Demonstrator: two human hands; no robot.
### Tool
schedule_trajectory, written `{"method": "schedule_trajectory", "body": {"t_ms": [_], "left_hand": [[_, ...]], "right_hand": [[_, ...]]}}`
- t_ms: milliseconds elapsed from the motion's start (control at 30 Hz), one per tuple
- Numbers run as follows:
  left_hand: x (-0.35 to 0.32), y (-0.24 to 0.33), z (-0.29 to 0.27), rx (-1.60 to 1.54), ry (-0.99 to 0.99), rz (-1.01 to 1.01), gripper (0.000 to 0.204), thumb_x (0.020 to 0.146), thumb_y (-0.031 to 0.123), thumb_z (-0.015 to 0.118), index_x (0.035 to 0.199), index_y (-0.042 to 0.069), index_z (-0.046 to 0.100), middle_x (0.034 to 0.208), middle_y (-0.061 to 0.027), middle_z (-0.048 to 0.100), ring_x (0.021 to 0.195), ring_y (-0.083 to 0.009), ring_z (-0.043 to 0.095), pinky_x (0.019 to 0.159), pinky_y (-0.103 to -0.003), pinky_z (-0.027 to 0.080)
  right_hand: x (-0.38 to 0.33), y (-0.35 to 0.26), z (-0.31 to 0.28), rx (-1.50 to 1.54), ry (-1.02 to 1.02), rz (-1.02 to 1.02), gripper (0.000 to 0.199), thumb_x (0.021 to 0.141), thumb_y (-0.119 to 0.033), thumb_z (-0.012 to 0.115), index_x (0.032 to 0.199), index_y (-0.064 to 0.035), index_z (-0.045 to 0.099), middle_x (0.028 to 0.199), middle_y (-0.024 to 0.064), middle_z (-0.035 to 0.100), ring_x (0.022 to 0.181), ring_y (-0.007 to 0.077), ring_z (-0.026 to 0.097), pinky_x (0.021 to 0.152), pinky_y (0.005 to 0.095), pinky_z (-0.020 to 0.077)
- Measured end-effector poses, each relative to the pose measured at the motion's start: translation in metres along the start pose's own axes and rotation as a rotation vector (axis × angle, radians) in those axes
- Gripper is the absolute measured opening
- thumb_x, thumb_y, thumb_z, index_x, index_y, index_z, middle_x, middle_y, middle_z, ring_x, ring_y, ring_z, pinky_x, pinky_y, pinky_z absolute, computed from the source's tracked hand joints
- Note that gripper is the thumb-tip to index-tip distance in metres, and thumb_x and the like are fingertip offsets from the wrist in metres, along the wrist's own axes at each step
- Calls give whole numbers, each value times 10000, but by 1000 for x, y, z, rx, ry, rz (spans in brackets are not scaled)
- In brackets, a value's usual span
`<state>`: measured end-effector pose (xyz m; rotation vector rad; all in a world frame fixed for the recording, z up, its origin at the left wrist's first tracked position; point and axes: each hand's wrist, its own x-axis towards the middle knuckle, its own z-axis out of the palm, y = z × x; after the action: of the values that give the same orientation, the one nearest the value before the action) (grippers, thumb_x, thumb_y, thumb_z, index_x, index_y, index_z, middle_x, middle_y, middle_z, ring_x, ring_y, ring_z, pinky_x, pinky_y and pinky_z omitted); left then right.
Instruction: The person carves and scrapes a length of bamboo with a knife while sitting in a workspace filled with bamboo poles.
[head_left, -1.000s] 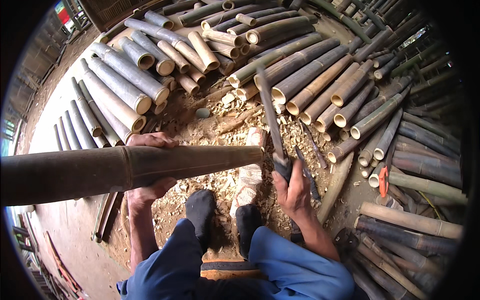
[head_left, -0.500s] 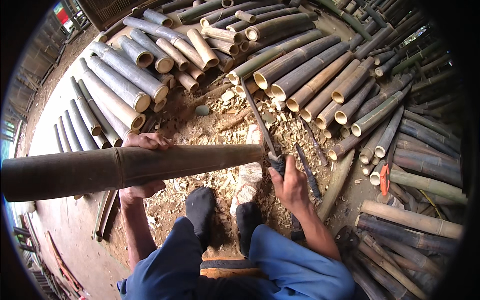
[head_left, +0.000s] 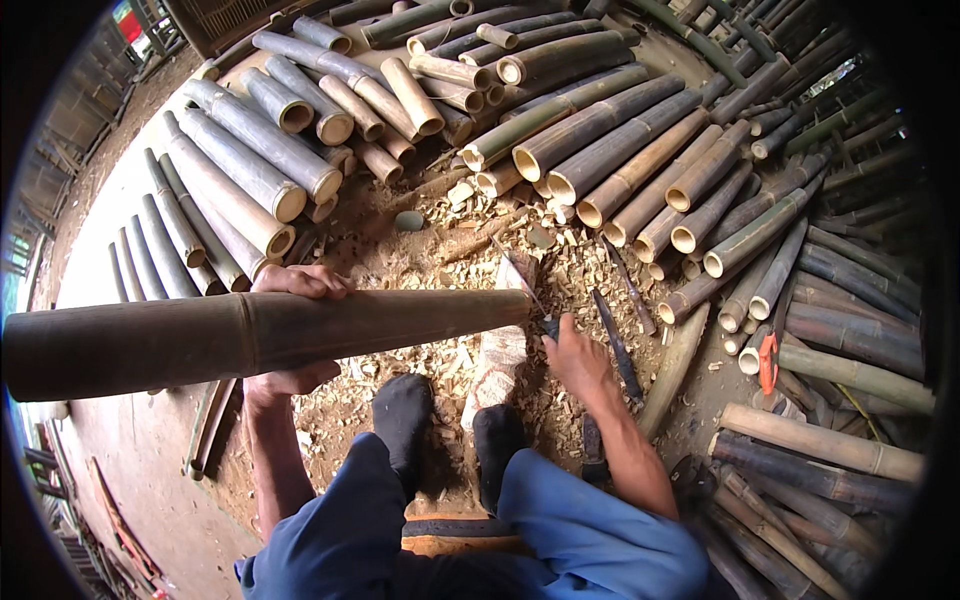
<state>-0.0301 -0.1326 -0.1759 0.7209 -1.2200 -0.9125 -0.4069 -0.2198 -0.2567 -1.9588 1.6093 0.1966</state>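
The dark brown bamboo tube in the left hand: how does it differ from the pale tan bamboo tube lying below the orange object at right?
Support: the dark brown bamboo tube is gripped in the left hand; the pale tan bamboo tube lies unheld among other bamboo tubes. Tilt in the picture: the dark tube runs nearly level; the pale one slopes down rightward. Shared: both are round and show a node ring.

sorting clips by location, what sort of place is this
Probably a bamboo workshop: cut bamboo tubes lie in rows, pale shavings litter the ground, and the left hand holds a thick bamboo piece while the right hand grips a dark-handled blade.
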Motion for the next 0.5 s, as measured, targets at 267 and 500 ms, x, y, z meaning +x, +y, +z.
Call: {"method": "schedule_trajectory", "body": {"t_ms": [267, 500], "left_hand": [[-13, 4, -1, 50, 57, -20, 710, 581, 193, 953, 1174, 62, 585, 1112, -124, 634, 1105, -276, 616, 1021, -473, 507], [-5, 6, 5, 38, 22, -17, 714, 570, 172, 943, 1176, 61, 583, 1120, -124, 631, 1119, -277, 619, 1026, -464, 504]], "right_hand": [[-41, -38, -34, 197, 326, -309, 365, 1064, -352, 554, 1137, 3, 507, 673, 201, 645, 542, 342, 655, 479, 464, 493], [13, 9, 10, -45, 16, -87, 368, 1065, -353, 548, 1152, 0, 493, 671, 181, 646, 521, 307, 658, 435, 417, 487]]}}
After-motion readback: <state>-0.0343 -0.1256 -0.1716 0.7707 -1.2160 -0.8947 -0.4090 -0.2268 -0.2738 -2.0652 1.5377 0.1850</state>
